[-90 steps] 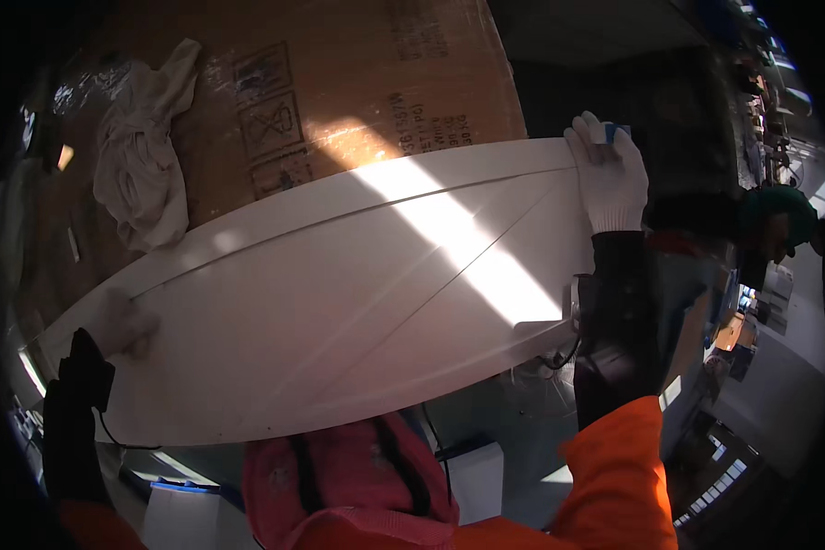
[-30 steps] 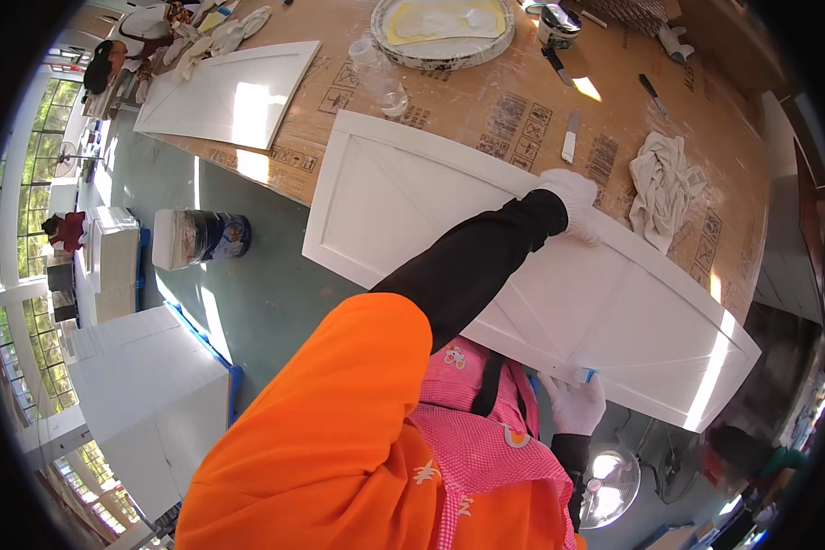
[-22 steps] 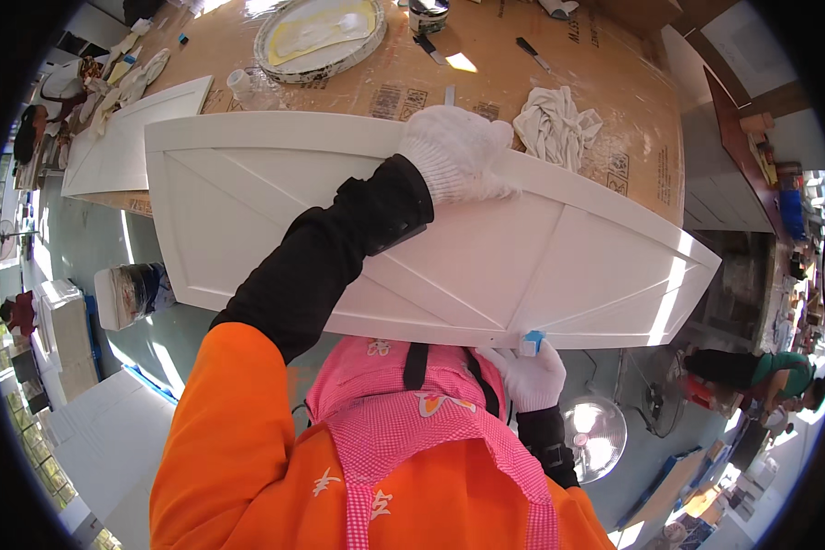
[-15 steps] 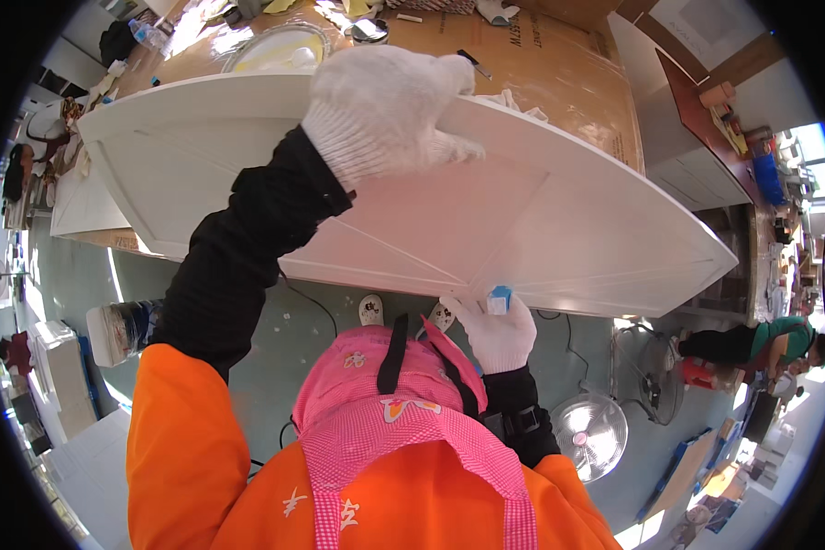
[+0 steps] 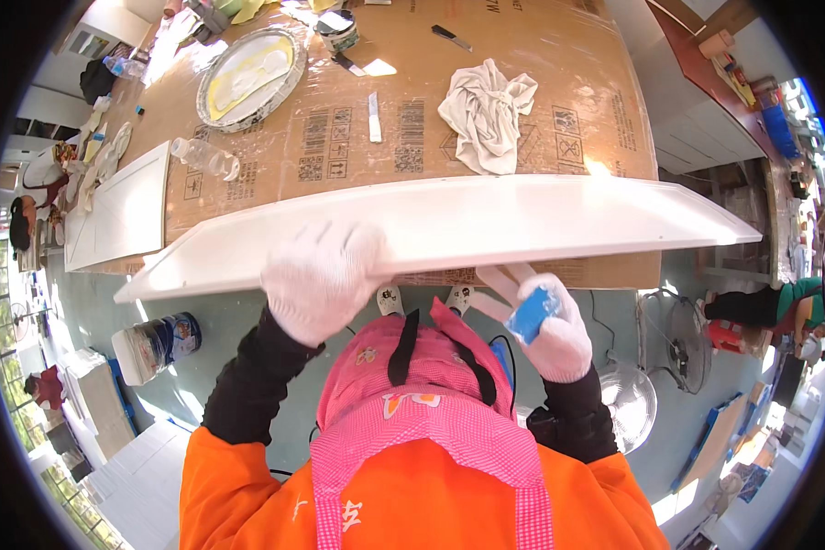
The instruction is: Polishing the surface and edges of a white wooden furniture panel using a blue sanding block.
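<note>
A long white panel (image 5: 486, 220) lies tilted along the near edge of the cardboard-covered table (image 5: 605, 119), its front overhanging. My left hand (image 5: 325, 280), in a white knitted glove and a little blurred, is closed over the panel's near edge; its fingertips are hidden. My right hand (image 5: 559, 344), gloved too, holds a small blue block (image 5: 533, 314) against the palm. Two of its fingers reach out to the underside of the panel's near edge.
On the table are a crumpled cloth (image 5: 489, 115), a round tray with white paste (image 5: 252, 78), a plastic bottle (image 5: 206, 158), a scraper (image 5: 451, 38) and a tub (image 5: 337, 32). A bucket (image 5: 160, 348) and a fan (image 5: 628, 403) stand on the floor. Another person (image 5: 779, 307) is at far right.
The panel has tipped from its raised slant to a flatter position, uncovering the tabletop. My left hand has come down from its far edge to the near edge. My right hand has shifted right with the block.
</note>
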Available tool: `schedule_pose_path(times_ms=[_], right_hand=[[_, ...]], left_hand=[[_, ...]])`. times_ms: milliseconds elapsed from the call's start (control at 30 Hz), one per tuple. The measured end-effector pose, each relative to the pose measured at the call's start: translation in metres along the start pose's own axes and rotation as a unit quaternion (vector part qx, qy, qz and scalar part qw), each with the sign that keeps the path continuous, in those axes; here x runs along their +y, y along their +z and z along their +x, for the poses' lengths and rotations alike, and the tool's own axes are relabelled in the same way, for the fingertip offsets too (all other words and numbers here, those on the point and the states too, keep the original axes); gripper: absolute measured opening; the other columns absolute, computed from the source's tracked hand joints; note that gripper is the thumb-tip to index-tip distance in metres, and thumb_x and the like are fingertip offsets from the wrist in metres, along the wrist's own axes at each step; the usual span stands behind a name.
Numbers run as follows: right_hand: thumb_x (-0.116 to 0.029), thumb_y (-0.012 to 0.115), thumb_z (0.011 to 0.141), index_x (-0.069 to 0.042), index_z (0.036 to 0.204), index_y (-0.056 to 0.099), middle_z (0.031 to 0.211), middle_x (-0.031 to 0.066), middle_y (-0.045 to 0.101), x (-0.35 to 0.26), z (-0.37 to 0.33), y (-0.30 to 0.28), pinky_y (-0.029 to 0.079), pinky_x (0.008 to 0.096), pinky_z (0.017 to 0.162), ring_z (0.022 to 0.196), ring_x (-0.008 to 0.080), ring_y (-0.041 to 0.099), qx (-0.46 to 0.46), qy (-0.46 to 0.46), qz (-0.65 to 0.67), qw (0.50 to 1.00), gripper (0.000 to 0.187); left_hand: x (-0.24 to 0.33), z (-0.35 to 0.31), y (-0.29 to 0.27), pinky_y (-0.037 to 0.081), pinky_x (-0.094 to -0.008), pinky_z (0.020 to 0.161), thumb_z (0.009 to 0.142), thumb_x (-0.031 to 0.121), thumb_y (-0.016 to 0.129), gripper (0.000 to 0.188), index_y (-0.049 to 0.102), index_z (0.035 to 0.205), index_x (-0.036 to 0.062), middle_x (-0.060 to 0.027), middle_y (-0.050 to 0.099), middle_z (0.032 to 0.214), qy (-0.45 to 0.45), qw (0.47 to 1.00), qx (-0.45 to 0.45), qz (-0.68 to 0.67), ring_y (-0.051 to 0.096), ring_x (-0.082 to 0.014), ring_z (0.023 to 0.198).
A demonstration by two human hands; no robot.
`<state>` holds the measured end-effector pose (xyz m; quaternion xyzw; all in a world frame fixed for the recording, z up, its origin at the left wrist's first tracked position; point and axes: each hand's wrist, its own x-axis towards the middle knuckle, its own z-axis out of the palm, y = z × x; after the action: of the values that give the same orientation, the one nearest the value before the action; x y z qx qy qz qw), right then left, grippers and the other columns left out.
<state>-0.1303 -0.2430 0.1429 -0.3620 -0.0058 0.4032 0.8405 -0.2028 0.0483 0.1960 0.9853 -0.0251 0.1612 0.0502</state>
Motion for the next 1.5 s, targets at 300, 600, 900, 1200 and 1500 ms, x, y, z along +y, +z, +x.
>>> schedule_pose_path(times_ms=[300, 600, 900, 1200, 1500], right_hand=[[-0.017, 0.069, 0.091, 0.004, 0.120, 0.059, 0.132, 0.0209, 0.061, 0.039, -0.054, -0.053, 0.034, 0.0600, 0.118, 0.133, 0.0376, 0.053, 0.071, 0.130, 0.192, 0.970, 0.037], [-0.012, 0.061, 0.097, -0.003, 0.121, 0.059, 0.123, 0.0108, 0.064, 0.120, -0.038, -0.148, 0.045, 0.0511, 0.110, 0.119, 0.0291, 0.060, 0.175, 0.111, 0.272, 0.940, 0.026], [-0.018, 0.063, 0.099, -0.004, 0.118, 0.060, 0.112, 0.0089, 0.065, 0.104, -0.040, -0.144, 0.055, 0.0367, 0.091, 0.100, 0.0208, 0.066, 0.191, 0.129, 0.173, 0.958, 0.023], [-0.025, 0.064, 0.100, -0.004, 0.127, 0.061, 0.114, 0.0086, 0.068, 0.091, -0.045, -0.148, 0.056, 0.0357, 0.090, 0.105, 0.0200, 0.066, 0.197, 0.132, 0.115, 0.965, 0.034], [-0.035, 0.049, 0.103, -0.004, 0.101, 0.060, 0.085, 0.0115, 0.064, 0.027, -0.062, -0.168, 0.047, 0.0319, 0.057, 0.064, 0.0201, 0.059, 0.197, 0.137, 0.178, 0.954, 0.034]], left_hand=[[0.048, -0.081, 0.070, 0.047, -0.0405, 0.068, 0.073, 0.026, 0.074, 0.035, 0.063, 0.103, 0.0120, -0.0068, 0.058, 0.095, 0.034, 0.973, -0.212, -0.089, 0.060, -0.0265, 0.087], [0.023, -0.159, 0.206, 0.048, -0.0471, 0.079, 0.075, 0.017, 0.069, 0.041, 0.063, 0.114, 0.0081, -0.0139, 0.060, 0.104, 0.070, 0.965, -0.241, -0.080, 0.060, -0.0347, 0.094], [0.030, -0.143, 0.198, 0.046, -0.0503, 0.070, 0.068, 0.010, 0.072, 0.039, 0.056, 0.103, 0.0040, -0.0171, 0.057, 0.093, 0.102, 0.974, -0.172, -0.110, 0.057, -0.0401, 0.084], [0.039, -0.132, 0.189, 0.047, -0.0500, 0.074, 0.072, 0.022, 0.078, 0.041, 0.055, 0.102, 0.0044, -0.0165, 0.058, 0.095, 0.077, 0.973, -0.190, -0.102, 0.057, -0.0393, 0.087], [0.046, -0.137, 0.188, 0.049, -0.0490, 0.077, 0.075, 0.022, 0.074, 0.036, 0.058, 0.105, 0.0076, -0.0152, 0.059, 0.100, 0.002, 0.963, -0.263, -0.052, 0.059, -0.0381, 0.092]])
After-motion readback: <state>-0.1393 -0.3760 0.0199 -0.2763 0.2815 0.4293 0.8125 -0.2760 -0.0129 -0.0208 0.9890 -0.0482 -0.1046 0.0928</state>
